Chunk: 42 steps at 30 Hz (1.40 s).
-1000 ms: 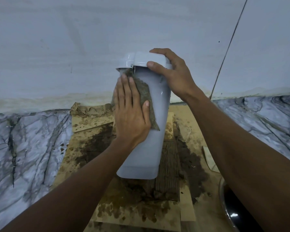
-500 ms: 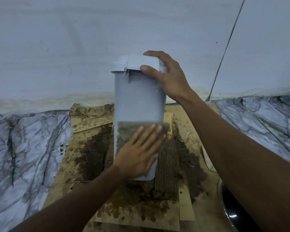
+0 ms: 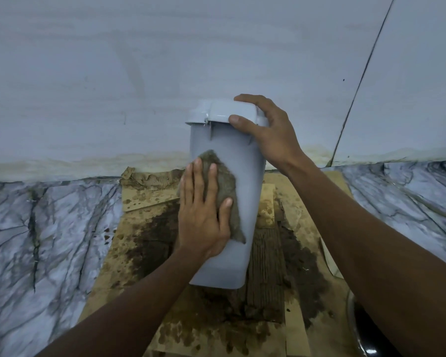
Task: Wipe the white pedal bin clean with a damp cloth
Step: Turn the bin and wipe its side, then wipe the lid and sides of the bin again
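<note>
White plastic makes up the one pedal bin (image 3: 242, 163), though it looks a bit grey-blue in this dim light. I count one bin, one lid (image 3: 224, 110), one cloth (image 3: 227, 181) and two hands.

The bin is tall. It is wide at the top and gets thinner toward the bottom. Its sides are smooth and a little shiny. The lid is closed on top, and a small metal pin shows at its left side.

The bin is in the middle, over wet brown cardboard (image 3: 119, 266) and close to the pale wall (image 3: 139, 73). I cannot tell if it stands flat or leans.

The left hand (image 3: 201, 220) lies flat on the front of the bin, toward its left side. Its fingers are straight, and they press the cloth onto the plastic. The cloth is grey-brown and looks rough. It sticks out past the fingertips at the top and hangs down in a point below the thumb.

The right hand (image 3: 271, 135) grips the right end of the lid. Its thumb hooks on the front edge and its fingers curl over the top.

A few cardboard pieces lie one over another, with dark wet patches and spots. Grey and white marble floor (image 3: 49, 228) with dark lines shows on both sides. One dark shiny round thing (image 3: 366, 331) peeks in at the bottom right; I cannot tell what it is.
</note>
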{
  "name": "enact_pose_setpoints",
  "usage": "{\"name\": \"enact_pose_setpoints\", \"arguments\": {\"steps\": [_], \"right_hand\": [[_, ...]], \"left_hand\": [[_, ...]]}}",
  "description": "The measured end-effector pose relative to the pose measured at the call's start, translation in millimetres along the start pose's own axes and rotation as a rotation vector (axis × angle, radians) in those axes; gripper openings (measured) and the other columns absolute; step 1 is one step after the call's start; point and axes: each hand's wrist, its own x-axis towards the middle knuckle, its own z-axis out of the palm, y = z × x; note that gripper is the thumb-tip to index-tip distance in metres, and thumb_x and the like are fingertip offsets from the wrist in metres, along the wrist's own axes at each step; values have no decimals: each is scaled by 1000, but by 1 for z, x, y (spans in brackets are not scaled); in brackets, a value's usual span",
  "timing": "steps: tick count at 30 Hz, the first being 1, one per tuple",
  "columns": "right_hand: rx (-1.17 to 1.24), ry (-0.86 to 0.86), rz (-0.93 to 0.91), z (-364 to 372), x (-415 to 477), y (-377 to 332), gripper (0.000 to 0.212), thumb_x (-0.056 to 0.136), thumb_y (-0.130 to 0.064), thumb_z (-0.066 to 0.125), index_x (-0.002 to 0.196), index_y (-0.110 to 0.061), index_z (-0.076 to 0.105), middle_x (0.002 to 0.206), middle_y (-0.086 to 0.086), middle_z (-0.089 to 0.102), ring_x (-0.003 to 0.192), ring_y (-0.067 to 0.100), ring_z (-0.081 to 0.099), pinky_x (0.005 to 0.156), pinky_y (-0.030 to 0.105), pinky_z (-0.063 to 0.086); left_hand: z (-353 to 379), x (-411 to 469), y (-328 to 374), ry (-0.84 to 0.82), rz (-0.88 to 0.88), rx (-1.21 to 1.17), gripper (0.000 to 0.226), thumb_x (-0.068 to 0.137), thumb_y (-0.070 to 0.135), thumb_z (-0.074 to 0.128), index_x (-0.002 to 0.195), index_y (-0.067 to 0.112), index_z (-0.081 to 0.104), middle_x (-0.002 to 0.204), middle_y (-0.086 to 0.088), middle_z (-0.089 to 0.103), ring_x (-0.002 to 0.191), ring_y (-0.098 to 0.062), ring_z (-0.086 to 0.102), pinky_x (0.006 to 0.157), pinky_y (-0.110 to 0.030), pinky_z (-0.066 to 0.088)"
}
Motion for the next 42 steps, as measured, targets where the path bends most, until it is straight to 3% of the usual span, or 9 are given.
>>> {"name": "enact_pose_setpoints", "arguments": {"steps": [6, 9, 13, 18, 21, 26, 31, 35, 42], "right_hand": [[-25, 20, 24, -6, -15, -4, 40, 78, -43, 78, 116, -36, 70, 129, -9, 61, 124, 12, 54, 102, 44, 50], [-49, 19, 23, -7, -24, -8, 42, 78, -43, 78, 118, -35, 70, 127, -10, 61, 122, 11, 54, 101, 46, 50], [-87, -4, 20, -8, -36, -16, 49, 76, -48, 77, 122, -32, 68, 129, -11, 60, 122, 8, 54, 101, 44, 50], [-234, -40, -37, 0, -67, -25, 51, 82, -40, 80, 128, -30, 64, 131, -18, 57, 127, 4, 46, 102, 18, 40], [-280, -39, -59, 0, -81, -32, 52, 80, -41, 82, 128, -30, 64, 129, -21, 57, 124, -3, 46, 98, 10, 37], [-344, -104, -40, -9, -103, -49, 57, 76, -46, 84, 128, -33, 65, 137, -17, 58, 126, -7, 45, 106, 20, 36], [-500, -164, -77, 1, -142, -56, 73, 71, -63, 80, 135, -33, 61, 146, -10, 54, 139, 10, 41, 119, 33, 28], [-706, -244, -159, 8, -165, -62, 81, 70, -78, 62, 138, -35, 57, 148, -9, 52, 140, 20, 43, 118, 42, 28], [-899, -421, -389, 6, -187, -71, 83, 68, -73, 72, 133, -22, 63, 135, 3, 65, 126, 29, 60, 106, 51, 46]], "left_hand": [[-7, 45, 8, 89, -176, -234, 70, 105, 44, 35, 161, 11, 11, 169, -10, 10, 156, -23, 10, 123, -48, 23], [-13, 59, 8, 93, -343, -468, 63, 106, 47, 30, 161, 19, 16, 165, -3, 26, 151, -19, 29, 119, -45, 33], [-35, 73, 20, 271, -638, -695, 41, 109, 33, 35, 141, 12, 50, 126, -4, 63, 114, -18, 59, 98, -38, 48], [-71, 103, 19, 376, -772, -790, 30, 109, 30, 37, 111, 11, 60, 90, 9, 59, 79, -3, 55, 72, -26, 43], [-93, 106, 21, 208, -611, -686, 28, 109, 29, 37, 112, 20, 63, 96, 12, 62, 84, 5, 56, 67, -12, 42], [-133, 109, 25, -79, -340, -606, 24, 109, 25, 39, 106, 30, 62, 98, 23, 62, 86, 15, 58, 69, -4, 40], [-151, 109, 44, -546, -196, -415, 31, 107, 36, 42, 125, 33, 66, 128, 12, 64, 118, -11, 57, 92, -29, 39], [-165, 101, 47, -854, -138, -137, 45, 109, 25, 33, 153, 19, 38, 163, -1, 32, 148, -18, 26, 111, -28, 20], [-163, 60, 43, -908, -124, 20, 56, 109, 33, 24, 161, 19, 9, 170, -3, 4, 156, -19, -3, 124, -39, 2]]}}
